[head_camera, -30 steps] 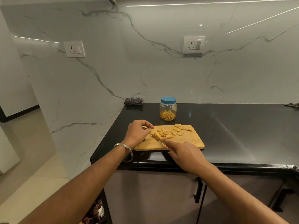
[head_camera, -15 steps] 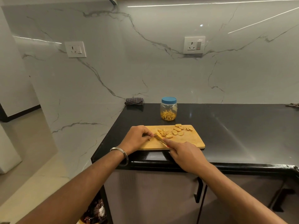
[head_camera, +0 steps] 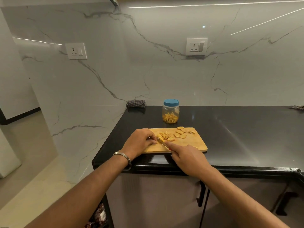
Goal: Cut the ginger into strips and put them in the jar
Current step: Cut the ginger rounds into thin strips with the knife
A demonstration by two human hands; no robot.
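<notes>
The right hand [head_camera: 189,159] is gripping the knife [head_camera: 162,142] and slicing strips; the left hand [head_camera: 139,142] is pinching ginger [head_camera: 166,136] beside the blade. Next — gathering strips for the closed jar [head_camera: 170,111] beyond.

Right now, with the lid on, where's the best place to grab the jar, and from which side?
Grip the jar round its clear wall below the blue lid, coming from the front right. It stands upright beyond the cutting board, and the counter on that side looks bare. A top grip on the lid is probably less secure.
</notes>
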